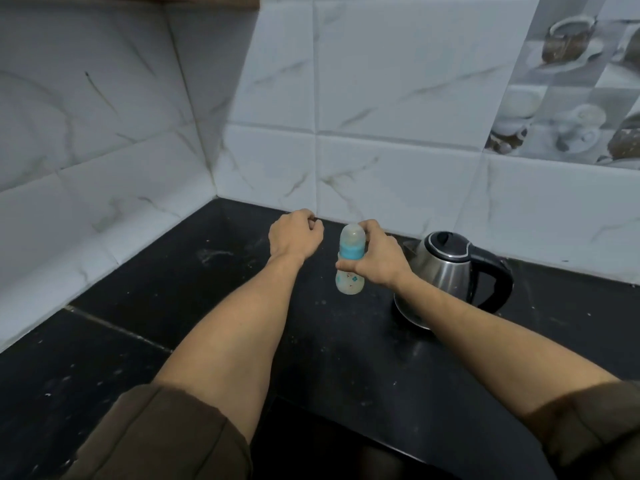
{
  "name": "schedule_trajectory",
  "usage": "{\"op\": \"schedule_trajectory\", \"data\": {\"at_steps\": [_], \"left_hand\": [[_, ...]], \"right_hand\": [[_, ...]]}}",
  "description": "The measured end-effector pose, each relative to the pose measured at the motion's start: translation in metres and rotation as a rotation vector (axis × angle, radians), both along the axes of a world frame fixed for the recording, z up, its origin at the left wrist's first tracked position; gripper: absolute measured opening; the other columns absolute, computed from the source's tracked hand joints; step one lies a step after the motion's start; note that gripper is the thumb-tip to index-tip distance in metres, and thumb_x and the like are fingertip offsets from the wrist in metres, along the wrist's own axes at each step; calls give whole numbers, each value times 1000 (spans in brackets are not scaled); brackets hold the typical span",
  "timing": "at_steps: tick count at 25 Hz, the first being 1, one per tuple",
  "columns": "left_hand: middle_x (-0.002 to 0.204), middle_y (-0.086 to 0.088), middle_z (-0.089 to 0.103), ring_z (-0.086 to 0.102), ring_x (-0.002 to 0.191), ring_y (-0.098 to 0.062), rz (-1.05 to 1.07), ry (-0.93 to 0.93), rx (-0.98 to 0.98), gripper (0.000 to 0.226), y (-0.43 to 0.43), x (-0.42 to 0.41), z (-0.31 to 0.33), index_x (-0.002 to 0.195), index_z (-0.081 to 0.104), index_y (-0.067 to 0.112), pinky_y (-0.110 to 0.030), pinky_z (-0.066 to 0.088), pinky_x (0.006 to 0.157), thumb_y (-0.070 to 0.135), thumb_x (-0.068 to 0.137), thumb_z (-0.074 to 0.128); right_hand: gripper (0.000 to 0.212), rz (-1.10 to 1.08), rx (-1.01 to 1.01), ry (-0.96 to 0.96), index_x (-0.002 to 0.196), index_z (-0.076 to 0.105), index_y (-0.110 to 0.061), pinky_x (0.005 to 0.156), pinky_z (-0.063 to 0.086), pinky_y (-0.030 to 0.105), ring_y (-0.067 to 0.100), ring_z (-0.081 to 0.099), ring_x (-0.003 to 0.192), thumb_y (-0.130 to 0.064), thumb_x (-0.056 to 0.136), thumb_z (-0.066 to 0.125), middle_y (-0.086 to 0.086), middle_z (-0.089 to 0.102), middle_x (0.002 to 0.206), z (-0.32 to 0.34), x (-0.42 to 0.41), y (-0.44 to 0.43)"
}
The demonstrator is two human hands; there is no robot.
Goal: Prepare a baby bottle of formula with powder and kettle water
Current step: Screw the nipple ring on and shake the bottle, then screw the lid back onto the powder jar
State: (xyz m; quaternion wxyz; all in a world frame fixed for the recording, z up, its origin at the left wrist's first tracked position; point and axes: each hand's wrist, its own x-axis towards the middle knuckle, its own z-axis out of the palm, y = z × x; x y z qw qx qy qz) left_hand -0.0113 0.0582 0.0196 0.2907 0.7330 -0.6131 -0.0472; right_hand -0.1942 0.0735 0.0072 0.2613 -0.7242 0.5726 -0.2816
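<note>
A small baby bottle (350,268) with a blue collar, a clear cap and a cloudy printed body is held upright above the black counter (214,306). My right hand (375,259) grips it from the right, thumb across the body and fingers up by the cap. To the left of the bottle, apart from it, my left hand (294,235) hangs over the counter with its fingers curled in; whether it holds anything is hidden. A steel kettle (450,271) with a black lid and handle stands just right of my right hand. No powder container is in view.
White marble-look tiled walls (381,150) meet in a corner behind the hands. The counter's front edge (381,434) runs across the lower middle. White specks and a smear (214,254) mark the counter left of my left hand.
</note>
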Motion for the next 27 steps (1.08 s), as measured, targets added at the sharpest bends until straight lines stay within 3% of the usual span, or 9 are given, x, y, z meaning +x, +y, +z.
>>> {"op": "schedule_trajectory", "data": {"at_steps": [3, 10, 21, 25, 27], "left_hand": [[108, 3, 77, 69, 108, -25, -36, 10, 12, 34, 3, -3, -12, 128, 70, 19, -37, 52, 89, 35, 103, 54], [119, 1, 77, 69, 114, -25, -45, 3, 65, 38, 22, -10, -44, 136, 68, 21, -37, 53, 94, 34, 103, 55], [121, 1, 76, 68, 115, -26, 101, 23, 84, 39, 57, -13, -53, 137, 67, 21, -38, 51, 96, 32, 102, 55], [120, 1, 76, 68, 115, -27, 152, 29, 83, 38, 69, -4, -53, 136, 68, 21, -37, 51, 95, 32, 102, 55], [120, 1, 76, 67, 115, -26, 166, 27, 81, 38, 72, 0, -51, 136, 68, 21, -38, 51, 94, 32, 102, 55]], "right_hand": [[76, -17, 25, 117, 125, 44, -25, 88, 57, 43, 25, 67, 98, -43, 69, 92, 1, 69, 110, -19, 0, 13], [70, -79, 145, 160, 120, 39, -24, 89, 60, 47, 27, 68, 105, -29, 74, 92, 6, 66, 120, -66, -14, 35], [70, 45, 199, 227, 117, 40, -23, 90, 58, 49, 28, 67, 104, -30, 72, 93, 6, 66, 117, -92, -31, 58], [73, 63, 201, 239, 115, 38, -27, 88, 59, 50, 26, 67, 102, -38, 70, 93, 4, 66, 118, -94, -36, 61], [85, 55, 233, 234, 123, 37, -29, 90, 58, 49, 24, 66, 106, -53, 63, 94, -1, 64, 123, -89, -39, 63]]}}
